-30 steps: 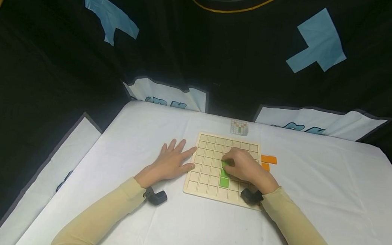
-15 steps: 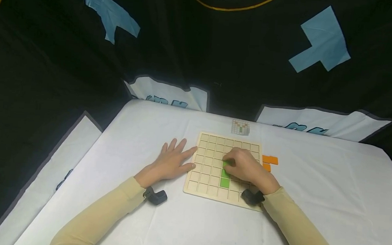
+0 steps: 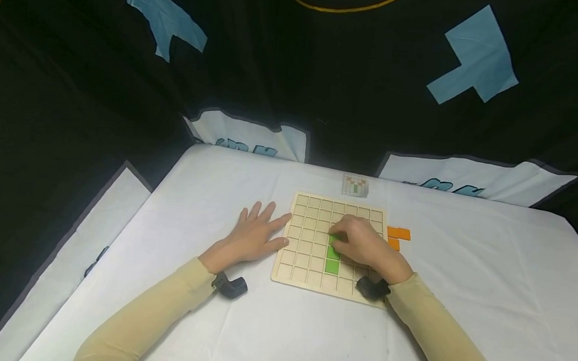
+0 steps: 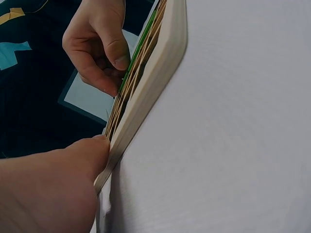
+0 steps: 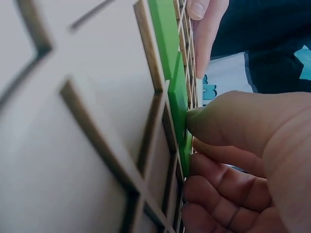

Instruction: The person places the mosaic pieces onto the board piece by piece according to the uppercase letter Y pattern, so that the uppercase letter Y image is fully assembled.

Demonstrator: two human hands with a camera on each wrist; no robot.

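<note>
A pale wooden grid board [image 3: 302, 246] lies on the white table. Several green square tiles [image 3: 332, 266] form a column in its cells, partly hidden by my right hand [image 3: 362, 243]. That hand reaches over the board with curled fingers, thumb and forefinger at the upper green tiles. In the right wrist view the thumb tip touches a green tile [image 5: 178, 99] that stands slightly proud of the grid, the other fingers bent beside it. Spread flat, my left hand [image 3: 253, 236] rests on the table, its thumb and forefinger tips touching the board's left edge.
A few orange tiles [image 3: 399, 233] lie against the board's right edge. Behind the board is a small card [image 3: 355, 185] printed with a coloured grid. Black cloth [image 3: 296, 65] hangs beyond the table's far edge. Each wrist wears a dark camera mount [image 3: 233, 287].
The head view has tilted slightly, so the scene sits a little differently in frame. Both hands keep their places at the board, and the tiles show no visible movement.
</note>
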